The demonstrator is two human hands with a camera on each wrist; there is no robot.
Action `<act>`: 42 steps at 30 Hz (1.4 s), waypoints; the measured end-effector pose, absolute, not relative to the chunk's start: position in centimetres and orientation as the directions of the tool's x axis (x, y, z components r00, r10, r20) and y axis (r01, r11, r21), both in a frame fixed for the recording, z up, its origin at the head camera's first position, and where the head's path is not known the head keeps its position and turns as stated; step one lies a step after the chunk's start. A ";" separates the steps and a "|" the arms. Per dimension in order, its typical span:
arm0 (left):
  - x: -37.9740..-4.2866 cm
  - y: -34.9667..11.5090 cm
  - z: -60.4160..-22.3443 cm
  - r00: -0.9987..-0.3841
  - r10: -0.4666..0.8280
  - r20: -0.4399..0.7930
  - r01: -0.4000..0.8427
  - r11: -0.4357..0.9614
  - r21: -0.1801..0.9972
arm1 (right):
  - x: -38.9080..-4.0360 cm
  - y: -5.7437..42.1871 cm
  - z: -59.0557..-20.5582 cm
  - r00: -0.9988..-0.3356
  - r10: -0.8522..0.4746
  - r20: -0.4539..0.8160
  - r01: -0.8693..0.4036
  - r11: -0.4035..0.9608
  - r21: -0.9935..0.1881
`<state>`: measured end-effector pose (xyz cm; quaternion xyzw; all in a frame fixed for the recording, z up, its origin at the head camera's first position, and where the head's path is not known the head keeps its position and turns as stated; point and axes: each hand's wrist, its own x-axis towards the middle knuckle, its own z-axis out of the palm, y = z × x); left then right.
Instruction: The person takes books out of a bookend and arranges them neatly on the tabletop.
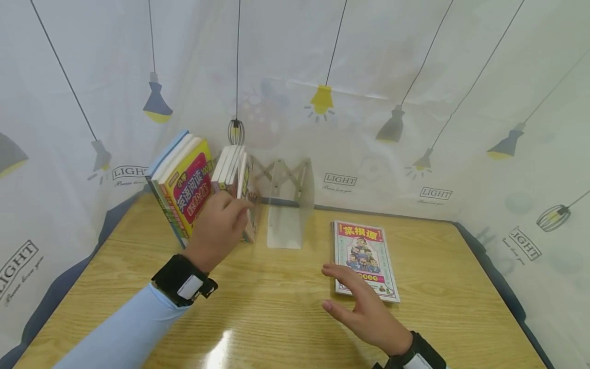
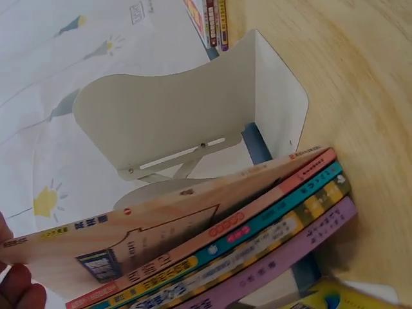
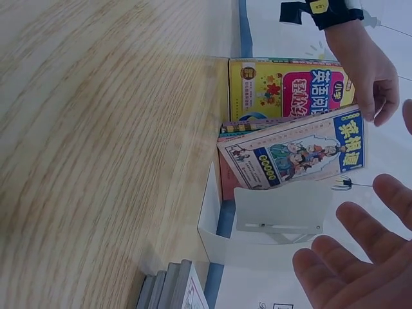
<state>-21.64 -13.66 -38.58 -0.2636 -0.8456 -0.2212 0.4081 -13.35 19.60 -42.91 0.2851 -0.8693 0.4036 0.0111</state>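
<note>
With thumb and fingers, my left hand [image 1: 217, 228] pinches the upper edge of a thin comic book [image 3: 299, 151] with an illustrated cover and a blue title patch. The book leans out from a row of thin books [image 2: 257, 248], its lower end still against them in the left wrist view. Behind that row stand larger books with a yellow front cover [image 1: 191, 177], tilted. My right hand [image 1: 364, 312] is held with fingers spread over the near part of a flat stack of comic books [image 1: 364, 251] and holds nothing.
A white metal expandable bookend [image 2: 174, 116] stands right of the row, its base plate [image 1: 285, 230] on the wooden table [image 1: 276, 312]. A white curtain [image 1: 276, 46] printed with lamps surrounds the table's back and sides.
</note>
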 end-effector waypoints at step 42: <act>-20.3 -14.3 -41.1 -0.791 0.312 0.527 0.517 0.802 0.300 | -13.3 20.2 -43.0 -0.815 -0.507 0.281 -0.518 0.421 -0.745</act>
